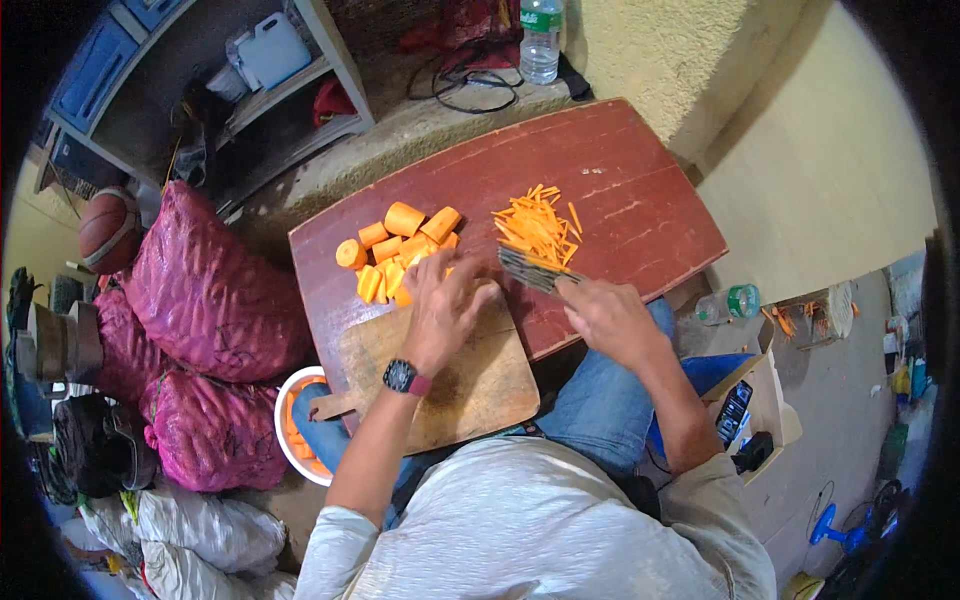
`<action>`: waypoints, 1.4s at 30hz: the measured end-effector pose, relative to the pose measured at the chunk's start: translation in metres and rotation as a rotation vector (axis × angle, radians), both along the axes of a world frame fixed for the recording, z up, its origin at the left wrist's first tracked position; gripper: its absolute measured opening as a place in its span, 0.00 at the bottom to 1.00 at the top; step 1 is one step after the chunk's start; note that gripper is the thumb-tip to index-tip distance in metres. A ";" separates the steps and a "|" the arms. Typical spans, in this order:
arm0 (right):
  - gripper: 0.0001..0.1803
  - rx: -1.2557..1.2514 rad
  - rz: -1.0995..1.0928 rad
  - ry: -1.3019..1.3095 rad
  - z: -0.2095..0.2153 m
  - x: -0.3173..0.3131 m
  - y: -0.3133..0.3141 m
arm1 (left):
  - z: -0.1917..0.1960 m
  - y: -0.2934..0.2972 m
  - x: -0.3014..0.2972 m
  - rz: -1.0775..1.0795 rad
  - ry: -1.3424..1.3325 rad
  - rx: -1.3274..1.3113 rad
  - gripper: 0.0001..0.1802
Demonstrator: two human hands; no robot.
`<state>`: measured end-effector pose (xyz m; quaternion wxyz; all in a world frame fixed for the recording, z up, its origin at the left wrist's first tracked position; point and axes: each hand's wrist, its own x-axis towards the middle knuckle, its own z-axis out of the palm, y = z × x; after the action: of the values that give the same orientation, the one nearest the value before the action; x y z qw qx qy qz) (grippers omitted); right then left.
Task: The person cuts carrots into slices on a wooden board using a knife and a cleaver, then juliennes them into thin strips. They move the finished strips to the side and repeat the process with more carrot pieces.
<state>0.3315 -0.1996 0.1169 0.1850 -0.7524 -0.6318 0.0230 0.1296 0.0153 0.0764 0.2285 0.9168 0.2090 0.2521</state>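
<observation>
My right hand [612, 318] grips a knife [535, 270] with a broad dark blade. Its blade touches the near side of a pile of thin carrot sticks [538, 222] on the red tabletop. My left hand [450, 300], with a watch on its wrist, reaches over the far edge of the wooden cutting board [480, 385]. Its fingers are bent and apart at the near side of a heap of carrot pieces [404, 220], some thick chunks and some slices. The fingertips are partly hidden, and I see nothing held in them.
The red table [640, 190] stands before me, with the board toward my lap. A white bucket [284, 440] of carrots is beside my left knee. Pink mesh sacks [215, 290] crowd the left. At the right are a cardboard box [775, 415] and a plastic bottle [730, 304].
</observation>
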 end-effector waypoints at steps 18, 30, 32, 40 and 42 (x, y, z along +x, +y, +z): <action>0.20 -0.034 0.098 -0.242 -0.012 0.008 -0.007 | 0.000 0.013 0.130 -0.256 0.171 0.238 0.37; 0.22 0.065 -0.100 0.571 -0.002 -0.060 -0.033 | -0.030 0.079 0.011 0.162 0.087 0.276 0.19; 0.22 0.075 -0.040 0.615 0.001 -0.078 -0.030 | -0.046 0.096 -0.018 0.221 0.113 0.303 0.20; 0.17 -0.054 0.106 0.479 -0.010 -0.113 -0.013 | -0.036 0.083 -0.022 0.189 0.245 0.212 0.25; 0.17 -0.078 0.109 0.475 -0.010 -0.116 -0.012 | -0.036 0.078 -0.022 0.179 0.222 0.235 0.22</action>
<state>0.2154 -0.2114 0.1072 0.2978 -0.6973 -0.6087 0.2335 0.1078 0.0933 0.0400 0.0722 0.9371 0.2829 0.1914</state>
